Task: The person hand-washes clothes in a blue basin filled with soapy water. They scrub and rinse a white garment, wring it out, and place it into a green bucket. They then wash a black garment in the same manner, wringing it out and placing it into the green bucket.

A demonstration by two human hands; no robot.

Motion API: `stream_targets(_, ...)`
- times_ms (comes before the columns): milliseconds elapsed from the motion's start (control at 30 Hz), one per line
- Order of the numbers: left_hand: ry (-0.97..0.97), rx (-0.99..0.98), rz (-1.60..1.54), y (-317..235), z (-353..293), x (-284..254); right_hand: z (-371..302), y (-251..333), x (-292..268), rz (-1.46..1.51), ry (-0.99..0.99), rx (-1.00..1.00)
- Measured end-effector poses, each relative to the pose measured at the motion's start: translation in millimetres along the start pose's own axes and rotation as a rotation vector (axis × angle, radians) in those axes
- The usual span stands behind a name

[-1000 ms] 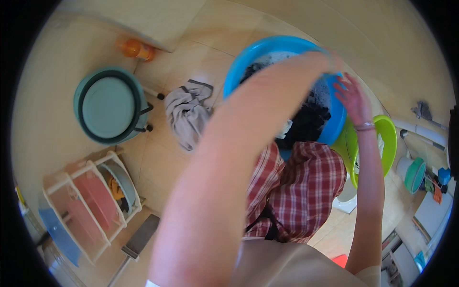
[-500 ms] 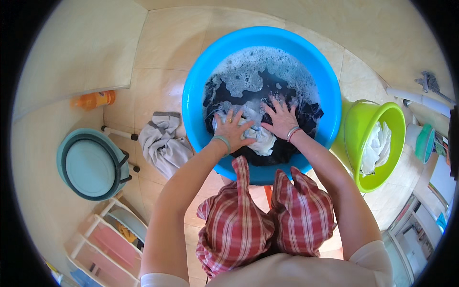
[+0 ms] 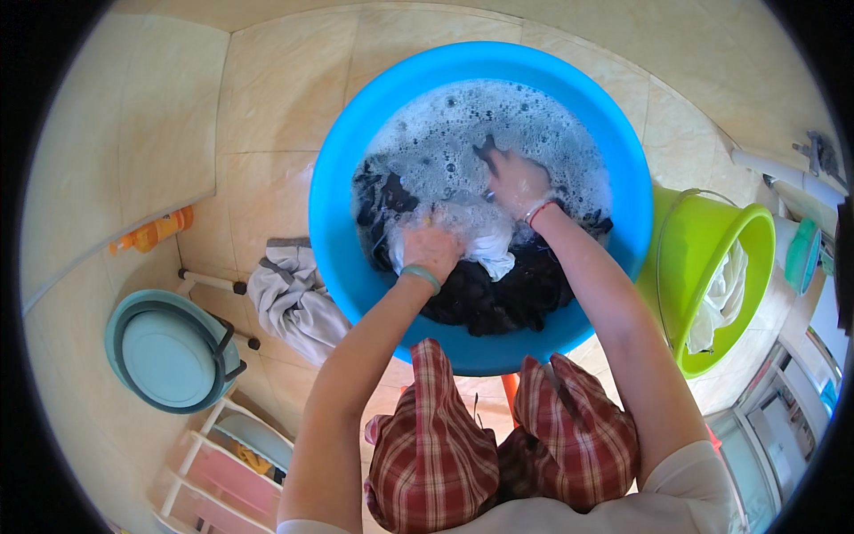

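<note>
A large round blue basin (image 3: 331, 191) in front of me holds soapy water, with thick foam (image 3: 436, 120) over its far half. Dark wet clothes (image 3: 498, 303) lie in it, and a white cloth (image 3: 491, 254) bunches up among them near the middle. My left hand (image 3: 434, 246) presses into the suds at the white cloth's left side, its fingers hidden by foam. Farther in and to the right, my right hand (image 3: 519, 183) is closed at the water surface, with a dark piece of cloth (image 3: 487, 149) poking out by its fingers.
A green bucket (image 3: 663, 267) with white cloth inside leans right of the basin. Grey laundry (image 3: 294, 298) lies on the tiles at left. Beyond it are a pale-blue folding basin (image 3: 169, 360), an orange bottle (image 3: 156, 231) and a white rack (image 3: 191, 467).
My right hand has gone from spread fingers to closed, moving farther into the foam. My left hand has sunk into the suds. Foam has spread over the dark clothes at the far side.
</note>
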State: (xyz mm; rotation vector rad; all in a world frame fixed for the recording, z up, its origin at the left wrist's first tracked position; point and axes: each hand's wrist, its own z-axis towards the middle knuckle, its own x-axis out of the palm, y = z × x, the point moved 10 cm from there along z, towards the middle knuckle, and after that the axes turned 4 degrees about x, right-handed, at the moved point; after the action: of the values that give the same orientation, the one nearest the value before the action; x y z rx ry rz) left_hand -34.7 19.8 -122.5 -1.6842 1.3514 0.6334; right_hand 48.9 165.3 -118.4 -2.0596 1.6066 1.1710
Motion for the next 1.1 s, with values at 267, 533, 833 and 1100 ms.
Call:
stream_targets(267, -0.267, 0.280, -0.249, -27.0, -58.7, -59.5, -1.5, -103.1, -9.5, 1.076, -0.300, 0.187)
stream_targets(533, -0.063, 0.127, -0.378, -11.3, -62.7, -75.3, -79.5, -99.5, -27.6, 2.288, 0.135, -0.062)
stream_targets(833, -0.459, -0.095, -0.084, 45.8, 11.9, -111.2, -154.6, -54.6, -18.4, 1.596, 0.111, -0.017)
stream_targets(1100, -0.052, -0.281, -0.341, 70.4, 33.4, -80.6, -182.9, 29.0, 5.2, 0.608, 0.226, -0.440)
